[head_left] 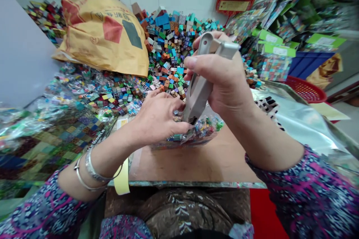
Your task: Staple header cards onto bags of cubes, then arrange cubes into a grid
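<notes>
Right hand [226, 78] raised (left hand [157, 117] lower)

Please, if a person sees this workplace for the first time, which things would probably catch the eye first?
Probably the large grey metal tool in the raised right hand, its lower end at the filled clear bag that the left hand holds. Next, the heap of colourful bricks against the wall, with the bulging yellow sack to its left.
</notes>
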